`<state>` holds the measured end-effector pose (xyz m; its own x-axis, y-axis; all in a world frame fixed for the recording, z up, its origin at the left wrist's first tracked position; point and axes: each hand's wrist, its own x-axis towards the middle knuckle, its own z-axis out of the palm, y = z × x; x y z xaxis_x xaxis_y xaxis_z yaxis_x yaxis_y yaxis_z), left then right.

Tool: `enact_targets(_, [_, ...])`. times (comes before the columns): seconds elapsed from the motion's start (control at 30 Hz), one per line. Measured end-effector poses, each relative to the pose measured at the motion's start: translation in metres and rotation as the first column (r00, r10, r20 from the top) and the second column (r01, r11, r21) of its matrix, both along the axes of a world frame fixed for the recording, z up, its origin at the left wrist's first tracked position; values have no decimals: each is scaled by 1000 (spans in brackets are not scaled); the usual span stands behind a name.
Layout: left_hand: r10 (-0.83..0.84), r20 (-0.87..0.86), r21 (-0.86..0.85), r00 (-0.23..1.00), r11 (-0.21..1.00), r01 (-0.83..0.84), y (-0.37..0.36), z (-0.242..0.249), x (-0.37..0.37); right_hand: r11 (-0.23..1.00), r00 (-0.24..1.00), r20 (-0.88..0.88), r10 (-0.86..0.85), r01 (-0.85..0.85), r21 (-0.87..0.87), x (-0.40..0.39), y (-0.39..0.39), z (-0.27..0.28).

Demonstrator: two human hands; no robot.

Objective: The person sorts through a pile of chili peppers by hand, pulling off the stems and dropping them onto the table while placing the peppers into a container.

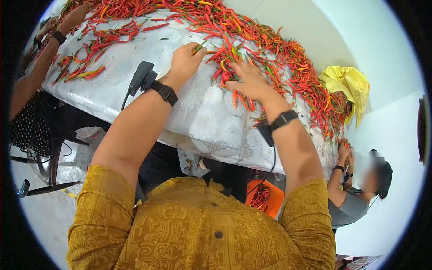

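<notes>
My left hand (pixel 185 63) is closed on a greenish chili pepper (pixel 198 47), whose tip and stem end stick out past the fingers. To its right, my right hand (pixel 249 81) is spread over a loose cluster of red chili peppers (pixel 219 73); its fingers are apart and slightly blurred, and nothing shows in its grip. Both hands are above a table with a white patterned plastic cover (pixel 211 117). Beyond them runs a long heap of red, orange and green chili peppers (pixel 288 54).
An orange container (pixel 275 200) with red chilies stands below the table edge. A yellow sack (pixel 344 83) lies at the right end of the heap. One co-worker (pixel 348 207) handles chilies at the right; another person's arm (pixel 42 67) reaches in from the left. Cables hang from my wrist straps.
</notes>
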<state>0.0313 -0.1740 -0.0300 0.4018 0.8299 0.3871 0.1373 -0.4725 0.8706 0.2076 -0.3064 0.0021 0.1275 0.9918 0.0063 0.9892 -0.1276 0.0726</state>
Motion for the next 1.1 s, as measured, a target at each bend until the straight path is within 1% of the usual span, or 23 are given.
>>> enact_targets(0.07, [9,7,-1,1000,1000,-9,-1,1,-2,997,1000,27,-7,9,-81,-43,10,5])
enact_targets(0.1, [1,6,7,1000,1000,-1,-1,0,-2,997,1000,26,-15,17,-73,-52,16,5])
enact_targets(0.17, [-5,85,-5,996,1000,6,0,0,-1,988,985,-149,92,-109,-112,-62,26,8])
enact_targets(0.2, [-26,88,-57,996,998,31,1,0,-1,989,972,-215,98,-119,-87,-62,28,8])
enact_targets(0.23, [-31,89,-50,996,998,35,2,-1,-1,990,972,-213,95,-115,-80,-56,27,9])
enact_targets(0.3, [-38,24,-21,999,999,38,-5,5,-6,996,983,-182,39,-53,-74,-34,20,13])
enact_targets(0.33, [-37,30,-20,999,999,38,-5,6,-5,998,997,-74,-17,12,-64,-20,9,18])
enact_targets(0.4, [-83,19,-71,996,994,84,-4,4,-4,993,993,-42,-110,112,43,12,-12,21])
enact_targets(0.47, [-66,-9,-34,998,997,66,-2,-1,-2,980,996,-46,-77,84,179,65,-32,10])
enact_targets(0.53, [-42,-32,0,999,999,42,-2,-2,1,968,972,-127,-196,213,136,86,-60,19])
enact_targets(0.57, [-40,-19,23,999,999,41,-3,-1,0,970,974,-117,-192,206,130,82,-69,26])
enact_targets(0.63, [-31,4,31,1000,999,31,-5,0,1,899,898,65,-436,437,-10,66,-82,49])
enact_targets(0.67, [-42,-3,34,999,999,42,-6,1,1,902,900,78,-428,431,-16,70,-84,44])
enact_targets(0.73, [-52,-14,34,999,998,53,-6,0,3,946,946,-7,-324,323,-34,81,-85,26])
enact_targets(0.77, [-50,-14,52,999,997,51,-5,-1,3,946,947,-10,-322,322,-37,78,-80,25])
enact_targets(0.83, [-46,-22,75,999,996,48,-4,-1,2,977,932,-323,-164,198,76,73,-62,19])
enact_targets(0.87, [-56,-11,47,998,997,57,-5,0,1,969,953,-302,-27,100,228,75,-52,12])
enact_targets(0.9, [-64,2,18,998,998,64,-5,0,1,969,952,-305,-24,97,229,68,-41,17])
enact_targets(0.93, [-61,-2,17,998,998,61,-5,1,1,958,869,-494,-42,176,227,61,-32,25])
enact_targets(0.97, [-61,0,12,998,998,61,-5,1,1,945,747,-662,-55,254,209,58,-24,29])
enact_targets(1.0, [-64,0,7,998,998,64,-5,0,1,934,698,-714,-65,294,203,61,-16,27])
enact_targets(1.03, [-65,-8,6,998,998,65,-5,0,1,934,692,-719,-66,297,199,62,-12,24])
enact_targets(1.1, [-38,-6,53,999,998,38,-6,2,1,970,893,-434,119,-11,243,66,-5,20])
